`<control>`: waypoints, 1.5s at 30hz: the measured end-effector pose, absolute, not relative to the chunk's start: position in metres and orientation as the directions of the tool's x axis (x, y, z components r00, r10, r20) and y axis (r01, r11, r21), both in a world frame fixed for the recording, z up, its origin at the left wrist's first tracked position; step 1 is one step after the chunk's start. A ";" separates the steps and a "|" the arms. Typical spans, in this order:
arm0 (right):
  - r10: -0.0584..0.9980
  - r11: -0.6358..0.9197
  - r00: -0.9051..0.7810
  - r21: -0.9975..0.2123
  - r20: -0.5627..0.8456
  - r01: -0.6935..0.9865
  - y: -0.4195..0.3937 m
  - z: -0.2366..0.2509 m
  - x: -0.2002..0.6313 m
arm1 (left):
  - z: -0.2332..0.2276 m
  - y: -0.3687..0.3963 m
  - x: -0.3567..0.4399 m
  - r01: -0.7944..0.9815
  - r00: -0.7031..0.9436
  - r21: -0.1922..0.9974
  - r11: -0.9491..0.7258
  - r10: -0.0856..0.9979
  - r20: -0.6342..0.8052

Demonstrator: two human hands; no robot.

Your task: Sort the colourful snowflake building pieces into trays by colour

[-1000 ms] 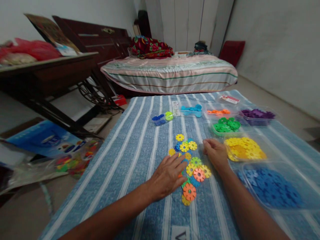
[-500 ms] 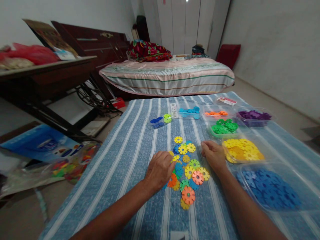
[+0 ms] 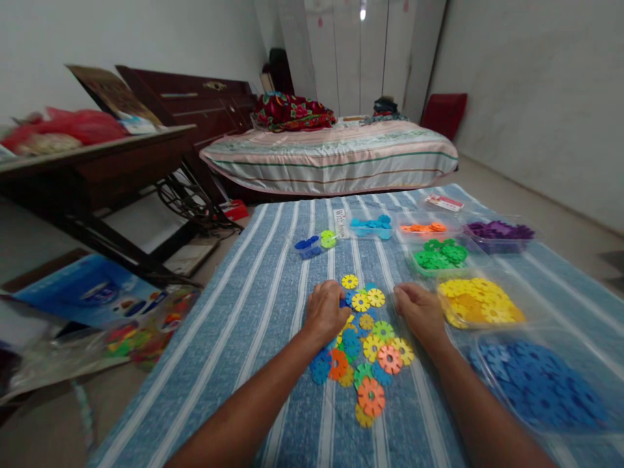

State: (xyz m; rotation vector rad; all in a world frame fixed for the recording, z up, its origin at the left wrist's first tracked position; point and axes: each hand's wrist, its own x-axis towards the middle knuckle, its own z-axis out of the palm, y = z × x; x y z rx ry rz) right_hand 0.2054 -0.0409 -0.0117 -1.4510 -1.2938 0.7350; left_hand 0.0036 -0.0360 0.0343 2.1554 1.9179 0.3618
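Note:
A loose pile of notched plastic snowflake discs (image 3: 372, 348) in yellow, blue, green and orange lies on the striped cloth. My left hand (image 3: 327, 312) bends over the upper left edge of the pile, fingers curled down at the discs; whatever is under the fingertips is hidden. Just right of the pile, my right hand (image 3: 418, 311) rests on the cloth with its fingers curled in, and I cannot see what they hold, if anything. A single yellow disc (image 3: 350, 281) lies at the pile's far end, between the hands. Beside my right hand stands a clear tub of yellow discs (image 3: 480, 300).
Clear tubs hold blue discs (image 3: 541, 383), green discs (image 3: 441, 254), purple discs (image 3: 501, 231), orange discs (image 3: 423, 228) and light blue discs (image 3: 371, 225). A small tub (image 3: 312, 250) has dark blue and lime discs. A bed (image 3: 326, 156) stands beyond, a sewing table (image 3: 97, 149) at left.
My left hand has moved right and up along the pile, uncovering blue discs at its lower left. My right hand stays nearly in place. The view has tilted slightly upward.

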 end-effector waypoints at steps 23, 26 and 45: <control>0.959 0.041 0.243 -0.921 0.145 0.387 -0.042 -0.014 0.200 | 0.109 0.106 -0.055 0.988 -0.122 0.109 0.110 0.986 0.115; 0.960 0.041 0.240 -0.917 0.147 0.398 -0.042 -0.013 0.200 | 0.106 0.114 -0.056 0.989 -0.145 0.041 0.142 0.987 0.073; 0.946 0.098 0.241 -0.899 0.217 0.428 -0.035 -0.018 0.198 | 0.058 0.042 0.010 0.947 0.258 0.236 -0.218 0.953 -0.156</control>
